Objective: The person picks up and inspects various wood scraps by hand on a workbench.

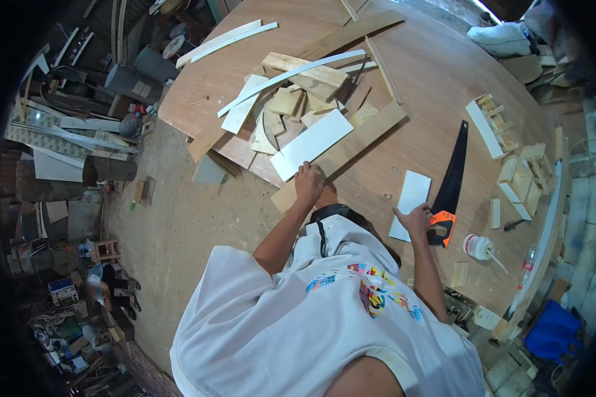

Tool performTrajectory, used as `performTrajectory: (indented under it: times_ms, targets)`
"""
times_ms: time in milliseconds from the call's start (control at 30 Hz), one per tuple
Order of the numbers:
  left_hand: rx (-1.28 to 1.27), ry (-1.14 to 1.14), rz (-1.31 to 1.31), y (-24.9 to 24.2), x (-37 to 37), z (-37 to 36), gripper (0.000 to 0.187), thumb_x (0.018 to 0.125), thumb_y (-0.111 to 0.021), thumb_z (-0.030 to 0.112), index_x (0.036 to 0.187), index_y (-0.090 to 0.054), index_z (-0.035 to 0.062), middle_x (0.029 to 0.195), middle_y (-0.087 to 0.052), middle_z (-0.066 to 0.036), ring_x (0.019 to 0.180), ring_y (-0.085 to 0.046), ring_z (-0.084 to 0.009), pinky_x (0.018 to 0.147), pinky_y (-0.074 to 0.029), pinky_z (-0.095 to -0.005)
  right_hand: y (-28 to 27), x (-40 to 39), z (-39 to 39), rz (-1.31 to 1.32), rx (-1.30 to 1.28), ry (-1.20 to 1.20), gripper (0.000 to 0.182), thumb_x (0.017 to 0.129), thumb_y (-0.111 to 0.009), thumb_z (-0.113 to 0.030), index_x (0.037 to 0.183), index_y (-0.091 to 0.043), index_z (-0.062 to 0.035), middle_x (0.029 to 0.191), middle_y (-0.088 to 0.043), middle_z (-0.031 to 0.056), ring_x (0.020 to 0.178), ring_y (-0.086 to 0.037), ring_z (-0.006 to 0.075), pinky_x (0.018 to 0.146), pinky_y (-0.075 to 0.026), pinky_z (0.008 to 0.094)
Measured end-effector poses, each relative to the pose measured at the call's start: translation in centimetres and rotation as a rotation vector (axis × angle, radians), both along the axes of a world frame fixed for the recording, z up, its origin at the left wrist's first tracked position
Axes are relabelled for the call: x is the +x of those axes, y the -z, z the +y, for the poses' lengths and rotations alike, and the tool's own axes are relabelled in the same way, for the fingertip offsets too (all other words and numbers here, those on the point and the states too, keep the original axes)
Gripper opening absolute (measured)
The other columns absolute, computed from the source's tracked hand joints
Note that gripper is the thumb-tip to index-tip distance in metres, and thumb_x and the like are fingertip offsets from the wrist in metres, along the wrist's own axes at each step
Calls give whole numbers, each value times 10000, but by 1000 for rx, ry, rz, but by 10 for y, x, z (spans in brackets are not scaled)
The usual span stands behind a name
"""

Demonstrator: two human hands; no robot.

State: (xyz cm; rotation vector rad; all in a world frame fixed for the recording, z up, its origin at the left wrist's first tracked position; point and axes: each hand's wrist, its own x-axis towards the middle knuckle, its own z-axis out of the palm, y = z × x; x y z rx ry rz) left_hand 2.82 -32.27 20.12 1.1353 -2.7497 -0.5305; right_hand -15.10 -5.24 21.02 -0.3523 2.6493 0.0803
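My left hand (309,182) lies across a brown plank (371,137), its fingers curled together and their tips at the lower edge of a white board (312,144). The thumb side is partly hidden. My right hand (415,220) is spread over a smaller white board (414,190), with the thumb on the board's left side. Its other fingers reach toward the orange handle of a hand saw (453,169), whose black blade points away from me. I cannot make out a grip on the handle.
A pile of wood offcuts (286,100) lies on the round-edged table (437,79) beyond my left hand. Small wooden frames (520,180), a white pot (477,247) and a plastic bottle (528,264) stand to the right. A person (106,288) is at the far left.
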Motion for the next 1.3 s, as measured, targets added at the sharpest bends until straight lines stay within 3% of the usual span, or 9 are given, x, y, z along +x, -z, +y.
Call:
performTrajectory:
  times_ms: [167, 667, 767, 867, 1100, 1133, 1233, 1267, 1300]
  targets:
    - [14, -12, 18, -4, -2, 2, 457, 593, -749, 86, 1013, -571, 58, 1040, -485, -114, 1013, -494, -299, 827, -428, -424, 5, -9, 1, -46, 52, -51, 1201, 589, -636, -738, 1246, -278, 201, 1205, -473, 331, 1099, -512, 396, 856, -475, 416]
    - [-46, 116, -76, -2, -16, -17, 516, 579, -816, 191, 991, -547, 34, 1052, -473, -126, 998, -503, -316, 782, -475, -422, 4, -8, 1, -25, 17, -65, 1184, 603, -598, -761, 1259, -299, 178, 1145, -525, 309, 1043, -540, 380, 817, -485, 402]
    - [-19, 201, -190, -17, -26, -41, 466, 657, -774, 330, 970, -588, 40, 1038, -538, -151, 977, -552, -320, 762, -486, -425, 9, -8, -1, 8, 64, -59, 1200, 592, -611, -757, 1270, -281, 176, 1164, -510, 311, 1058, -534, 375, 816, -486, 409]
    - [383, 62, -332, -34, -46, -89, 531, 753, -616, 556, 879, -661, 42, 893, -657, -166, 871, -639, -295, 738, -494, -419, 11, -3, -2, -51, 110, 3, 1203, 593, -623, -751, 1260, -264, 184, 1209, -468, 319, 1081, -537, 371, 828, -496, 419]
    - [131, -70, 30, -4, -80, -202, 356, 741, -655, 282, 952, -581, 5, 988, -590, -184, 935, -596, -334, 773, -494, -433, 3, -27, -18, -311, 269, 3, 1286, 596, -640, -739, 1309, -148, 211, 1270, -452, 314, 1153, -520, 346, 885, -474, 418]
    - [144, -71, 27, -3, -86, -212, 356, 741, -655, 282, 952, -581, 5, 988, -590, -184, 935, -596, -334, 773, -494, -433, -2, -27, -21, -256, 295, -14, 1180, 610, -622, -744, 1286, -316, 174, 1237, -511, 276, 1125, -548, 337, 878, -475, 423]
    - [-64, -51, 136, 0, -93, -235, 418, 718, -661, 228, 1035, -523, -8, 1060, -540, -177, 964, -581, -340, 794, -490, -433, -18, -48, -34, -488, 348, -55, 1009, 617, -621, -733, 1228, -502, 61, 1245, -540, 199, 1141, -539, 319, 886, -462, 392]
    - [-65, -62, 149, -1, -99, -240, 442, 707, -663, 219, 1058, -510, -4, 1074, -534, -174, 961, -580, -343, 802, -488, -431, -21, -49, -37, -386, 361, -65, 836, 663, -606, -702, 1131, -612, -10, 1167, -604, 161, 1101, -570, 306, 872, -468, 390]
    - [-64, -75, 160, 2, -104, -247, 469, 696, -665, 210, 1081, -498, 0, 1087, -527, -170, 959, -580, -345, 810, -486, -428, -24, -55, -42, -378, 365, -68, 836, 663, -606, -702, 1131, -612, -10, 1167, -604, 161, 1101, -570, 306, 872, -468, 390]
